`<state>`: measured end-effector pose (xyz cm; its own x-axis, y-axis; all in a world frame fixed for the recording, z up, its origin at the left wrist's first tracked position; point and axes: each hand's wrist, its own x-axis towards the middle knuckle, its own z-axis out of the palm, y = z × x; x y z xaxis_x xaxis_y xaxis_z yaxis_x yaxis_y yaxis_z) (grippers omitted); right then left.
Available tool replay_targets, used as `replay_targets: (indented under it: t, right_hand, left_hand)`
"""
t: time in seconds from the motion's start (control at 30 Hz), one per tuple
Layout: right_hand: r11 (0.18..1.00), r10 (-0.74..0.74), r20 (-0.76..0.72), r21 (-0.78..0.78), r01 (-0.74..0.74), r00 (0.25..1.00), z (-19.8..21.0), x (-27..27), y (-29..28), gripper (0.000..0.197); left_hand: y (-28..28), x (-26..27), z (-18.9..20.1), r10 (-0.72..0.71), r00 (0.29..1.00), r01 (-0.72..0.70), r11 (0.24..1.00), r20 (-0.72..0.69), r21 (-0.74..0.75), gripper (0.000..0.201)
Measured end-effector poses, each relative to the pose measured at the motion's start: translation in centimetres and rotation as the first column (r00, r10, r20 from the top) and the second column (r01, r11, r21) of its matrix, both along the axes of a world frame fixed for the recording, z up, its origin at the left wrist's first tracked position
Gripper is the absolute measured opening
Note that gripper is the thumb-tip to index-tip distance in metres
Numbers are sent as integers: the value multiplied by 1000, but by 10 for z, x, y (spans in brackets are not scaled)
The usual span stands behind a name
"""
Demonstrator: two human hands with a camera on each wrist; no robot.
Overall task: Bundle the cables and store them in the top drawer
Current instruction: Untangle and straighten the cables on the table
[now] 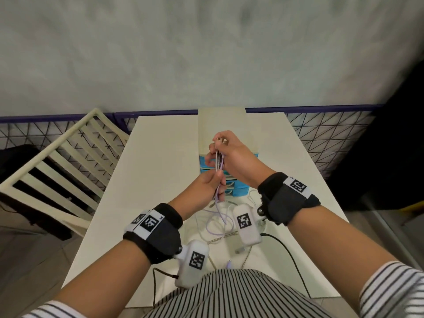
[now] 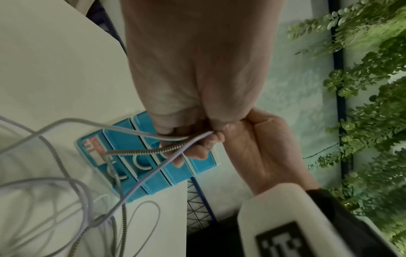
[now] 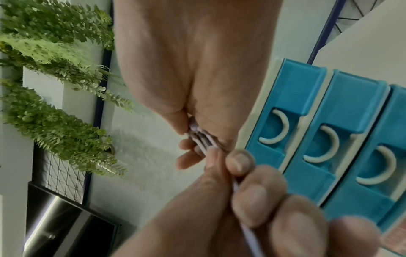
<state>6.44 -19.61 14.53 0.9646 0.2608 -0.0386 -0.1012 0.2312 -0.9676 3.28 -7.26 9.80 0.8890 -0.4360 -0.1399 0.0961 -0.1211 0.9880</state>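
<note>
Cables (image 1: 219, 160) held up in front of the drawer unit (image 1: 220, 125); we see both hands on them. Right hand (image 1: 238, 161) pinches the gathered strands at the top, fingers curled around them; in the right wrist view a lilac strand and a dark braided one run side by side through that pinch. Left hand (image 1: 204, 189) sits just below the right hand, thumb and fingers clamped on the same strands. Below the left hand we see a lilac cable (image 2: 153, 172), a pale grey cable (image 2: 123, 128) and a silver braided cable (image 2: 140, 153) drop loose to the worktop (image 1: 160, 157), where they lie in tangled loops in front of the drawer unit. Drawer unit stands at the far middle of the worktop, cream top, blue drawers (image 3: 342, 132) with white curved handles; those in view are all shut. White slatted chair (image 1: 68, 161) left of the worktop. Green hanging foliage (image 3: 54, 69) on the wall behind the drawer unit.
</note>
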Motion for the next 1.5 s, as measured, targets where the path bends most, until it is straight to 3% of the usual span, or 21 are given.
replay_targets:
  t: [0.1, 0.23, 0.3, 0.4, 0.63, 0.7, 0.77, 0.87, 0.97, 1.07, 1.13, 1.27, 1.37, 1.5]
  right_hand:
    - [975, 8, 135, -223, 23, 991, -3, -2, 0, 26]
    - [963, -31, 157, -260, 72, 987, -5, -2, 5, 24]
    - [969, -28, 128, -240, 59, 991, -5, -4, 5, 24]
    - [998, -9, 15, -67, 10, 1000, -6, -9, 2, 19]
    - [999, 27, -113, 49, -21, 993, -17, -10, 0, 52]
    - [1000, -10, -99, -28, 7, 995, -19, -13, 3, 45]
    - [978, -50, 0, -201, 48, 999, -17, -16, 7, 40]
    - [924, -30, 84, -378, 59, 996, -11, -17, 8, 42]
    - [972, -58, 118, -222, 83, 991, 0, -15, 3, 32]
    - [983, -176, 76, 70, 171, 981, 17, -4, -22, 29]
    - [969, -227, 59, 111, 219, 972, 27, 5, -35, 29]
    - [971, -195, 105, -118, 207, 975, 37, 9, -38, 32]
    - [941, -158, 166, -273, 199, 973, 36, 6, -38, 32]
    - [934, -159, 165, -294, 202, 973, 44, 9, -46, 32]
  left_hand:
    - [-2, -2, 3, -4, 1000, 3, 999, -14, -47, 30]
    - [-4, -2, 11, -1, 998, -10, 988, -69, -155, 31]
    - [-4, 0, 11, 18, 996, -34, 983, -90, -179, 31]
    - [-3, 2, 9, 55, 996, -67, 981, -73, -182, 32]
    - [-2, 4, 12, 146, 986, -161, 960, -82, -229, 31]
    - [-5, 5, 11, 133, 990, -139, 972, -44, -191, 32]
    - [-7, 3, 11, 98, 995, -97, 987, 4, -124, 30]
    - [-8, -1, 12, 34, 999, -33, 994, 12, -102, 24]
    - [-2, -4, 9, -90, 996, 87, 989, -19, -122, 31]
    - [1, -9, 2, -284, 958, 284, 959, 28, 13, 31]
    - [9, -11, -10, -337, 940, 327, 935, 59, 137, 31]
    - [35, -6, -38, -337, 938, 277, 867, 77, 414, 26]
    - [52, 6, -48, -398, 915, 272, 722, 60, 636, 25]
    - [85, 19, -69, -387, 921, 191, 540, 40, 820, 25]
